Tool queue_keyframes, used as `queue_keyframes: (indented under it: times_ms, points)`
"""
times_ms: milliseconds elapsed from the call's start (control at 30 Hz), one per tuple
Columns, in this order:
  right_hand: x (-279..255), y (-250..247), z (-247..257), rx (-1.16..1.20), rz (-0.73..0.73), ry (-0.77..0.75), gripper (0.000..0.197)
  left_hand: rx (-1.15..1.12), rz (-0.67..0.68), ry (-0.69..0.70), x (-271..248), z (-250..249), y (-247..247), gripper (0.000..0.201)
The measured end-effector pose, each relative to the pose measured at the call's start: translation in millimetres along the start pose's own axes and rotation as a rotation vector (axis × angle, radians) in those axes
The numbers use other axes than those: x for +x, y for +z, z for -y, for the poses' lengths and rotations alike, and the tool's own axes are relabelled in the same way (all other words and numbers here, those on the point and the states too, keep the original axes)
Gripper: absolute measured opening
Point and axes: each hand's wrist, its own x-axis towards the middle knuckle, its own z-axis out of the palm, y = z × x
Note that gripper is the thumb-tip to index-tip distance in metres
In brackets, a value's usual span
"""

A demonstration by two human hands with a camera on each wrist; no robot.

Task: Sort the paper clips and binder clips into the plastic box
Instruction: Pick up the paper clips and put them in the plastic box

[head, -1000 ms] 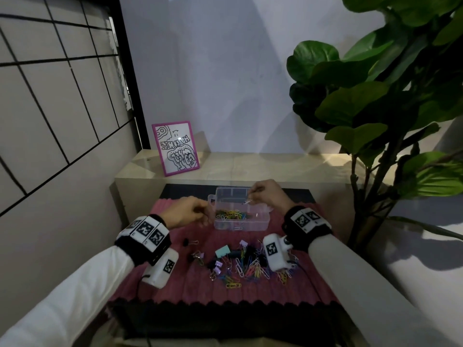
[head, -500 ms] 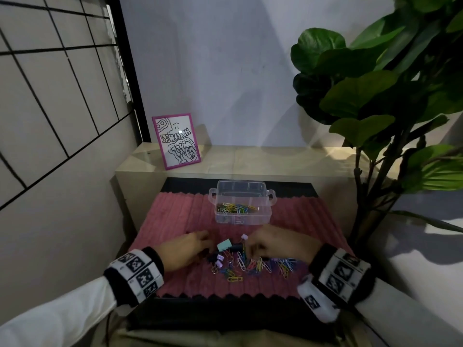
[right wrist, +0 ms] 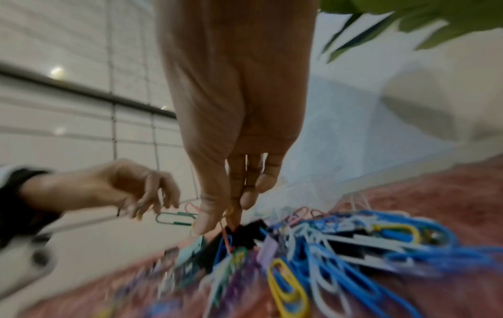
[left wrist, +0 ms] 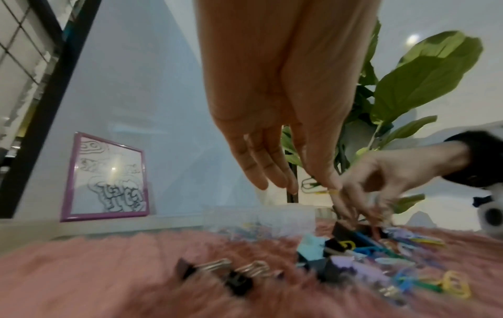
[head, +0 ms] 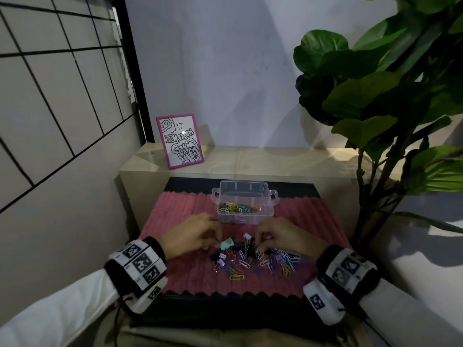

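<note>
Fingers pinching paper clips

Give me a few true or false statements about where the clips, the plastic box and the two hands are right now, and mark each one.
1. The plastic box already holds coloured paper clips. True.
2. The box has its lid shut. False: it stands open, and no lid shows.
3. Both hands are down at the pile of clips on the pink mat. True: the left hand and right hand sit on either side of it.
4. The framed drawing lies flat on the mat. False: it stands leaning on the beige ledge behind.
5. The left hand's fingers pinch a green paper clip. True.
6. The mat is bare apart from the box. False: many clips lie loose on it.
</note>
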Motion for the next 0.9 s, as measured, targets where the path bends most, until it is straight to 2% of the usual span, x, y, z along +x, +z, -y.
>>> queue_keyframes:
  times_ms: [100,167,233,333,467,600,700,767,833,900]
  points:
    - [-2,-12,-2,0.338,-0.128,0.059,0.008,-0.125,0.082,0.091,7,-24,12,0.01]
    - [-1,-15,-2,0.414,-0.176,0.082,0.01,-0.031,0.204,0.128,13,-36,29,0.01]
    - [0,-15,-3,0.431,-0.188,0.098,0.012,0.12,0.259,0.168,18,-41,44,0.01]
    - [0,-12,-2,0.401,-0.197,0.133,0.007,0.214,0.243,0.258,20,-40,54,0.009]
    - [14,-16,-4,0.344,-0.259,0.165,0.001,0.29,0.3,0.249,21,-42,62,0.021]
    - [51,-33,3,0.314,-0.396,0.245,0.004,0.018,0.249,0.197,26,-42,54,0.014]
    - [78,-40,8,0.287,-0.436,0.259,0.011,-0.221,0.199,0.052,26,-33,42,0.014]
    - [90,-39,9,0.17,-0.386,0.289,0.016,-0.453,0.163,-0.043,26,-25,37,0.012]
    - [94,-36,11,0.015,-0.251,0.312,0.022,-0.657,0.145,-0.079,24,-17,30,0.006]
    - [92,-33,11,-0.089,-0.185,0.305,0.027,-0.756,0.112,-0.093,22,-8,22,0.011]
